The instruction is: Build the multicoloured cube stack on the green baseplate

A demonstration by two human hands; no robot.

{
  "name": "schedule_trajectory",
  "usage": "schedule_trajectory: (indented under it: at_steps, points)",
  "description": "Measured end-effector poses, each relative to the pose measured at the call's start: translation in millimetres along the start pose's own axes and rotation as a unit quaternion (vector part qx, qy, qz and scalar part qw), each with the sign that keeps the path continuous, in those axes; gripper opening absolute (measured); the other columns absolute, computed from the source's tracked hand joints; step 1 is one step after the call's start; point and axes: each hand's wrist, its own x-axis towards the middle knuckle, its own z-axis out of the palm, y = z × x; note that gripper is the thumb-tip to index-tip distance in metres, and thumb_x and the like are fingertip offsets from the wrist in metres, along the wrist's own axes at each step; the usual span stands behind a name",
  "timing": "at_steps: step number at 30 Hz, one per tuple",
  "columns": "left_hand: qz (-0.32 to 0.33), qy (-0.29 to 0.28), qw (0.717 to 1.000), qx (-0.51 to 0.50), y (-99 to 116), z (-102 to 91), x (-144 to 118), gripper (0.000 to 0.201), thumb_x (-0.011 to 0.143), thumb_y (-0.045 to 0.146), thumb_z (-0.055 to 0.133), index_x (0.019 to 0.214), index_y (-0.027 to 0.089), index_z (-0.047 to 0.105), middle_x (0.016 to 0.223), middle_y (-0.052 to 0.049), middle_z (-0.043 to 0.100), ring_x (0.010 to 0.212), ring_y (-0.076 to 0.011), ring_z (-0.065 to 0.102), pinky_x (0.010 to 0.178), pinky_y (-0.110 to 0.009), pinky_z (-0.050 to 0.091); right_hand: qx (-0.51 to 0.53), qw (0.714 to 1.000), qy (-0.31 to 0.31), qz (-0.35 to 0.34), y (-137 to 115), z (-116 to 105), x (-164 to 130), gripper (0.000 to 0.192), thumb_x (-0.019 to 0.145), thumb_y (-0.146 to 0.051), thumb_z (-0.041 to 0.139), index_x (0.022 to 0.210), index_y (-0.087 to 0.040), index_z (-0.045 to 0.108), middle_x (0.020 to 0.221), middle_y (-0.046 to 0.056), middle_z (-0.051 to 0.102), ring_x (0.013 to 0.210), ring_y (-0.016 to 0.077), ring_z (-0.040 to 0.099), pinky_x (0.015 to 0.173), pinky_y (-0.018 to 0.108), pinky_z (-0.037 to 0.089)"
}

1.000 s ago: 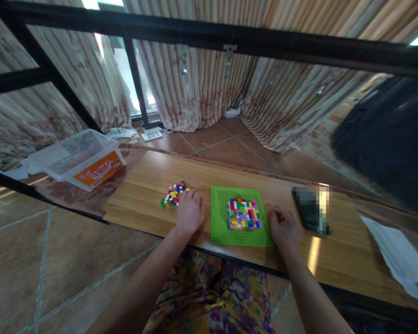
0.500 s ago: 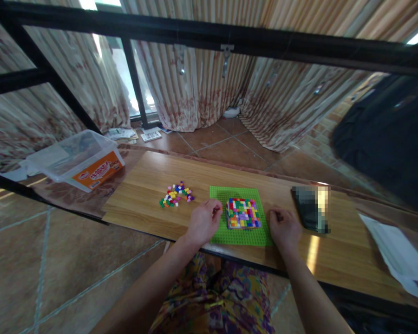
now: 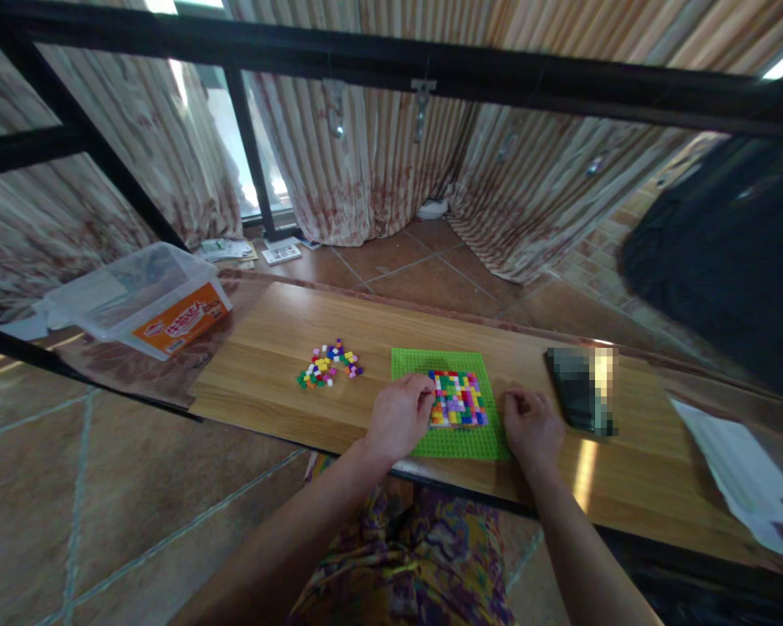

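A block of many-coloured toy bricks (image 3: 458,400) stands on a green baseplate (image 3: 457,445). My left hand (image 3: 401,413) reaches over the plate's left part, its pinched fingertips at the left edge of the block. Whatever those fingers hold, if anything, is too small to make out. My right hand (image 3: 533,426) rests at the plate's right edge on the table, fingers curled in; their tips are partly hidden. Left of the plate lies a loose pile of small coloured bricks (image 3: 330,363).
The wooden table (image 3: 267,335) carries a dark phone-like object (image 3: 569,391), partly pixelated, to the right. A white sheet (image 3: 737,469) lies at the far right. At the left is a clear plastic box (image 3: 150,300) with an orange label. Black metal bars cross the top.
My left hand has moved right, from beside the brick block to its left edge, and covers part of it. My right hand has stayed in place.
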Motion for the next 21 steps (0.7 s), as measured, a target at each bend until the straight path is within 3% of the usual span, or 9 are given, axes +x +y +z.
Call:
schedule_trajectory:
  at_steps: [6,12,21]
  points:
    - [-0.031,0.022,0.998,-0.040,-0.3,3.6,4.2,0.005,0.083,0.019,0.054,0.082,0.021,0.059,0.080,0.001,0.065,0.075,-0.0131,0.060,0.071,-0.024,0.045,0.001,1.000,0.007,-0.005,0.3,-0.3,-0.1,0.033,0.080,-0.038,0.045,0.084,-0.018,0.070,0.082,0.006,0.061,0.068,0.0150,0.050,0.059,0.026,0.031]
    - [-0.020,0.040,0.997,-0.068,-1.5,5.6,3.5,0.011,0.083,0.017,0.053,0.077,0.020,0.061,0.080,0.001,0.067,0.078,-0.0123,0.061,0.073,-0.024,0.045,0.000,1.000,0.009,-0.006,1.0,0.4,-0.5,0.033,0.081,-0.038,0.046,0.085,-0.018,0.071,0.083,0.006,0.061,0.067,0.0151,0.050,0.059,0.026,0.031]
    - [-0.020,0.031,0.999,-0.034,-0.1,5.3,6.5,0.018,0.082,0.013,0.050,0.070,0.019,0.064,0.075,-0.001,0.068,0.072,-0.0122,0.062,0.069,-0.023,0.044,-0.003,1.000,0.001,-0.001,-0.9,-0.8,-0.7,0.032,0.080,-0.037,0.045,0.085,-0.017,0.070,0.083,0.006,0.061,0.064,0.0138,0.048,0.059,0.026,0.030]
